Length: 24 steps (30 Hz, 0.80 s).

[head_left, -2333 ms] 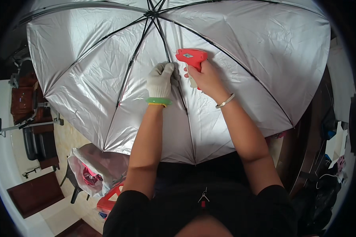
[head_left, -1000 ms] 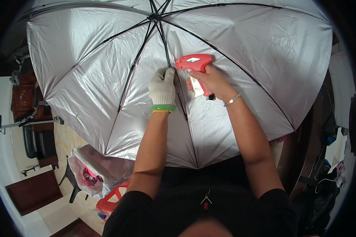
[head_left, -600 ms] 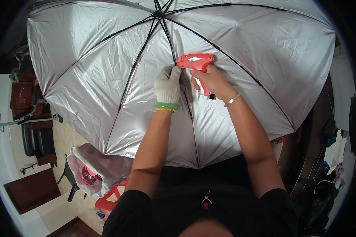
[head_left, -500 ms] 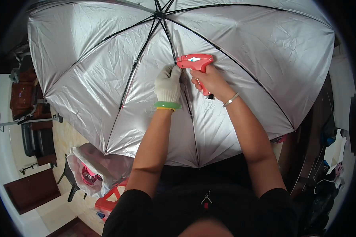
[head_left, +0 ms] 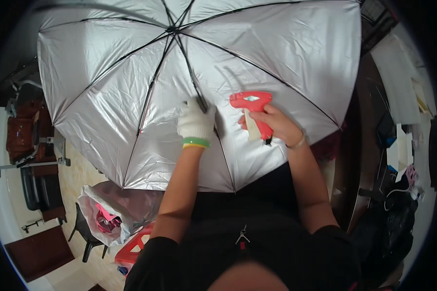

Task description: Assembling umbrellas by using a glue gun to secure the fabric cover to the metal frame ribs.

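Note:
A silver-lined umbrella [head_left: 272, 43] is spread open with its inside toward me, its thin black ribs fanning out from a dark hub at the top. My left hand [head_left: 193, 125], in a white knit glove with a green and yellow cuff, is closed round one umbrella rib [head_left: 191, 72]; its fingertips are partly hidden. To the right, my bare right hand [head_left: 282, 127] grips a red tagging gun [head_left: 251, 100] by its handle, fingers at the pale trigger. The gun's nose points left, apart from the rib and the glove.
A white plastic bag [head_left: 119, 228] with pink items stands at the lower left, by a red stool [head_left: 129, 252] and a dark chair [head_left: 88, 235]. Black plastic bags [head_left: 398, 223] and a white box [head_left: 399, 150] lie along the right side.
The tagging gun has drawn back from the rib, down and to the right. My left hand has come lower on the rib, and the umbrella has shifted left in view.

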Tool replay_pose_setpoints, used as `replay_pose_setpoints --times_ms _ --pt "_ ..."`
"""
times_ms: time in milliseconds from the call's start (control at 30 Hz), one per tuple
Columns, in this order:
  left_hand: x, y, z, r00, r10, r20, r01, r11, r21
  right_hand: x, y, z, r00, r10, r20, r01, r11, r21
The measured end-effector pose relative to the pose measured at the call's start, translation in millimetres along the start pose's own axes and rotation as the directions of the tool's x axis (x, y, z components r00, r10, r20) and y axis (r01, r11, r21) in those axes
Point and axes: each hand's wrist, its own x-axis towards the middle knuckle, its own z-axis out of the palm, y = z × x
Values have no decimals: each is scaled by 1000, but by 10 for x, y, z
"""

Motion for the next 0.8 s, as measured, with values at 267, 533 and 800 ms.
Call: replay_pose_setpoints --times_ms 267,533,800 --pt "-347 -135 377 990 -13 137 12 1000 7 57 65 -29 998 -31 55 35 997 -67" --pt "-387 -125 388 959 -74 273 121 980 -160 72 120 6 994 -110 -6 108 987 -120" --pt "-685 -447 818 992 -35 119 117 578 -808 105 220 102 997 -28 -72 12 977 -211"
